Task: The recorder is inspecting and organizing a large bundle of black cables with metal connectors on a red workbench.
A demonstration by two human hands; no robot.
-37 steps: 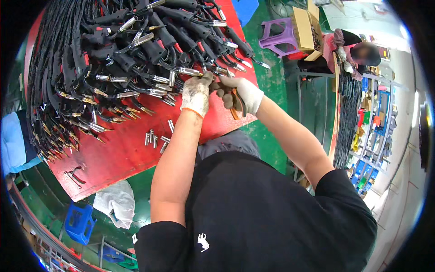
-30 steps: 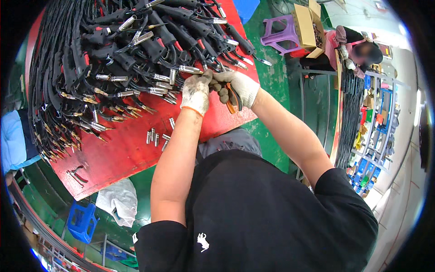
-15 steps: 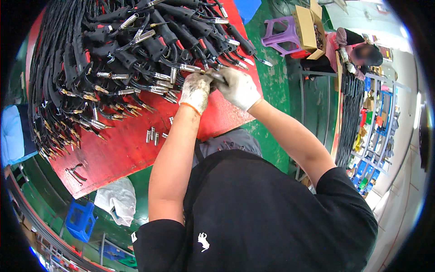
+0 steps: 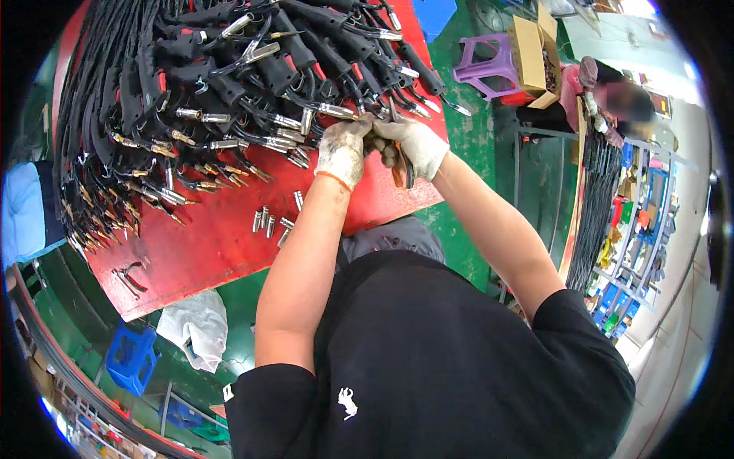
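Both my hands wear dirty white work gloves and meet at the near edge of a pile of black welding torches (image 4: 222,84). My left hand (image 4: 342,149) is closed at the front end of one torch; its fingertips hide the part they pinch. Close beside it, my right hand (image 4: 413,145) is wrapped round a pair of pliers (image 4: 404,170) with orange-and-dark handles pointing back toward me. The jaws lie by the torch end, mostly covered by my fingers. Several loose silver metal sleeves (image 4: 264,220) rest on the red table (image 4: 206,264), left of my left forearm.
A second pair of pliers (image 4: 128,279) lies near the table's left corner. Black cables (image 4: 92,84) run along the far left. Beyond the table's right edge are a purple stool (image 4: 489,65), a cardboard box (image 4: 531,53) and another person (image 4: 604,99) at a bench.
My right hand has turned, and the pliers' handles now show below it. My left hand stays at the torch end. The whole view has shifted slightly.
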